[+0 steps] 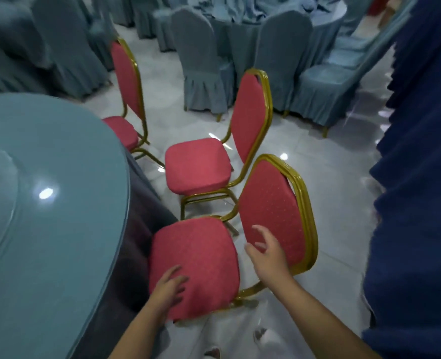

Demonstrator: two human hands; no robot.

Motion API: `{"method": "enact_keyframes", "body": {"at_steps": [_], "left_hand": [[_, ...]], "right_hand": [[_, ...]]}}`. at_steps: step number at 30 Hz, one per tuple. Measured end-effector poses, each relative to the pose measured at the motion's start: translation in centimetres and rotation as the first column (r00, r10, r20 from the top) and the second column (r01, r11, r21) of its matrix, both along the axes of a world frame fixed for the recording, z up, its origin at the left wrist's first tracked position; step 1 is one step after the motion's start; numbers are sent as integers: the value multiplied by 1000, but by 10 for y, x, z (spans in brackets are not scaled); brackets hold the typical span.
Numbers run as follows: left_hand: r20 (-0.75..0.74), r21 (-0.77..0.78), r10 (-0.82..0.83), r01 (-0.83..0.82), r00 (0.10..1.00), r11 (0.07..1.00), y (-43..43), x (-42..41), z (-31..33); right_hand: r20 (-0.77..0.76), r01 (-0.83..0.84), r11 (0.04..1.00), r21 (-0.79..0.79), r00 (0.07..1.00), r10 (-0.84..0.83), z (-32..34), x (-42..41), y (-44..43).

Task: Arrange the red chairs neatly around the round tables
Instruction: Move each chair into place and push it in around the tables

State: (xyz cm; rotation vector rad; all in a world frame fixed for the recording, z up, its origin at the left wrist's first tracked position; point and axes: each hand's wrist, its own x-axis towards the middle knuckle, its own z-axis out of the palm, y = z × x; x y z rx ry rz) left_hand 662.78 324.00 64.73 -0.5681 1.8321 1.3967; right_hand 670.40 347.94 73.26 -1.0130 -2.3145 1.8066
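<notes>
Standing at the edge of the surface (59,203): far chair (122,130) close in, middle chair (197,164) askew, near chair (196,265) angled outward. Left grip (171,286) lies loose on its seat; right grip (266,252) wide beside its back. Straightening appears outstanding.

Left hand (170,286) and right hand (267,256): both bare. Forearms (325,314) likewise bare, uncovered down to the lower frame edge; fingertips blurred.

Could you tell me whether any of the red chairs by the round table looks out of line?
Yes. The middle red chair stands off from the round table, its seat short of the edge, while the far red chair has its seat tucked at the edge. The nearest red chair, under the left hand, sits close beside it.
</notes>
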Motion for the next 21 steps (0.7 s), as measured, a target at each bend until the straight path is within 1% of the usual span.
{"method": "enact_keyframes", "body": {"at_steps": [3,5,7,10,13,15,18,21], "left_hand": [[-25,37,65,-64,998,997,18,25,18],[-57,41,178,-175,982,984,26,43,25],[-63,32,329,-328,942,944,32,66,30],[-43,42,529,-528,847,848,34,115,42],[-48,14,678,-678,733,735,25,175,54],[-47,-16,762,-763,646,646,12,217,62],[-72,-28,890,-892,451,450,-15,287,72],[-89,7,964,-967,252,254,-34,356,76]], "right_hand": [[-39,-117,992,-54,993,115,3,-2,9],[-26,-255,963,-89,967,254,-3,-5,8],[-3,-382,918,-112,923,384,-11,-2,7],[-12,-544,825,-151,836,549,-28,14,2],[-14,-667,720,-189,736,677,-38,34,-18],[-21,-751,629,-198,645,764,-38,47,-41],[-39,-854,473,-217,492,870,-32,71,-83],[-51,-923,330,-197,346,937,-23,100,-125]]}}
